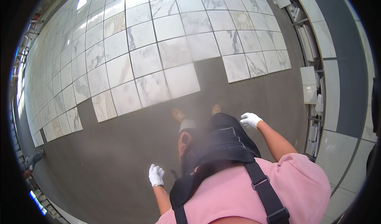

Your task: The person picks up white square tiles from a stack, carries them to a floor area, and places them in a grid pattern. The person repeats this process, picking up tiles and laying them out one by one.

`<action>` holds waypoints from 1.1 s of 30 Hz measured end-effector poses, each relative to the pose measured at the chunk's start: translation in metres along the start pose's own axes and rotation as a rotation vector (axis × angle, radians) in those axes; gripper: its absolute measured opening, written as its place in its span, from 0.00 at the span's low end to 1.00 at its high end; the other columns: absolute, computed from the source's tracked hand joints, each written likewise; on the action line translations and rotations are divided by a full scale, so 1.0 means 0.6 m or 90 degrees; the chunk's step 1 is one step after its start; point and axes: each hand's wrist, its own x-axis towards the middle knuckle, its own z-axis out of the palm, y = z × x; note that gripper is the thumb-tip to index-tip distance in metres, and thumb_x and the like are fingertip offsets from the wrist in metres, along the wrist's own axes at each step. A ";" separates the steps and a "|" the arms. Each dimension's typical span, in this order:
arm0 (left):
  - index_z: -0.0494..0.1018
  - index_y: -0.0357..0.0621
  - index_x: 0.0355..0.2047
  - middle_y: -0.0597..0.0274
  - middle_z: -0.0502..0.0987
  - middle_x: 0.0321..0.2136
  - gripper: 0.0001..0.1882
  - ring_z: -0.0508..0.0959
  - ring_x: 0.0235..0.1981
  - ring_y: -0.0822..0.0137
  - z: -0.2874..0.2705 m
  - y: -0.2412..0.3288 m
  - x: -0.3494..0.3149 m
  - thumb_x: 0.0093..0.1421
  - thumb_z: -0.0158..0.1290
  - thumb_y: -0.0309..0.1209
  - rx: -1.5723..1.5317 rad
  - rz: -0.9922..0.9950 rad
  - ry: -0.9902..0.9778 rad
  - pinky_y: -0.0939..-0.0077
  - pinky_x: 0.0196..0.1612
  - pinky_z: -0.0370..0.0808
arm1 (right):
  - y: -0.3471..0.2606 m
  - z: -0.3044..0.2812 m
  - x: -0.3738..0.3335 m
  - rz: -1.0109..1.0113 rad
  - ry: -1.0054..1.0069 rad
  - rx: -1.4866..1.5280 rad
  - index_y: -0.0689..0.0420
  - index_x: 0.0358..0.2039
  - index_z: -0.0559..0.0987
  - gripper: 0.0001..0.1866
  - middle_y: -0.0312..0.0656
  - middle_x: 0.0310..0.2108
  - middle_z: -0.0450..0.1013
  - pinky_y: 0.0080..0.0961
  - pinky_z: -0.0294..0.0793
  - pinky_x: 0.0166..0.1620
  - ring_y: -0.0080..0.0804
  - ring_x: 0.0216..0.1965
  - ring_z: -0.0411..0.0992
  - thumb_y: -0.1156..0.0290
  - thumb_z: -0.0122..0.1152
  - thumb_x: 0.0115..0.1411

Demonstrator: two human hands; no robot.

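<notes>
My left hand (156, 175), in a white knit glove, hangs beside my body over the grey floor (119, 156). Its fingers are loosely bent and hold nothing. My right hand (250, 120), gloved the same way, is held out by my dark apron (226, 134), fingers relaxed and slightly apart with nothing in them. Neither hand touches a tile. Ahead of my feet lie rows of white marble tiles (145, 59) with grey and tan veins. The near edge of the rows is stepped, with grey floor showing in a notch between two tiles.
On the right, stacked tile pieces (309, 83) fill a low rack beside a walkway of pale tiles and a dark strip (351, 65). Part of another person (33, 160) shows at the far left edge. A hazy smear blurs the middle of the view.
</notes>
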 end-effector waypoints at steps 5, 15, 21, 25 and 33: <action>0.62 0.43 0.67 0.58 0.76 0.43 0.28 0.79 0.40 0.59 -0.074 -0.110 -0.013 0.68 0.49 0.31 0.188 -0.002 -0.032 0.60 0.42 0.81 | 0.006 0.002 -0.005 -0.072 0.004 0.057 0.60 0.61 0.73 0.29 0.44 0.48 0.77 0.33 0.81 0.44 0.32 0.43 0.77 0.62 0.66 0.61; 0.68 0.46 0.62 0.66 0.72 0.26 0.24 0.71 0.21 0.70 -0.006 0.032 0.051 0.65 0.50 0.27 0.305 0.061 -0.167 0.72 0.24 0.72 | 0.314 0.075 -0.139 0.006 0.267 0.623 0.60 0.58 0.75 0.26 0.42 0.38 0.78 0.28 0.79 0.33 0.27 0.33 0.76 0.66 0.66 0.61; 0.77 0.47 0.51 0.63 0.79 0.34 0.16 0.79 0.32 0.66 0.222 0.318 0.122 0.63 0.55 0.34 0.632 0.234 -0.246 0.68 0.32 0.77 | 0.554 0.397 -0.306 0.175 0.579 1.103 0.55 0.60 0.71 0.23 0.31 0.29 0.69 0.23 0.70 0.23 0.22 0.24 0.69 0.71 0.60 0.64; 0.70 0.44 0.61 0.69 0.76 0.30 0.25 0.73 0.23 0.74 0.386 0.472 0.131 0.64 0.55 0.33 0.657 0.314 -0.341 0.76 0.25 0.72 | 0.511 0.758 -0.419 0.124 0.481 1.093 0.47 0.40 0.80 0.06 0.31 0.20 0.64 0.27 0.70 0.24 0.24 0.23 0.69 0.67 0.53 0.68; 0.69 0.43 0.61 0.69 0.76 0.32 0.24 0.74 0.24 0.73 0.533 0.441 0.127 0.65 0.55 0.31 0.731 0.384 -0.534 0.75 0.25 0.71 | 0.244 1.189 -0.583 0.095 0.381 0.295 0.52 0.36 0.83 0.07 0.38 0.30 0.75 0.37 0.76 0.33 0.36 0.30 0.75 0.66 0.61 0.61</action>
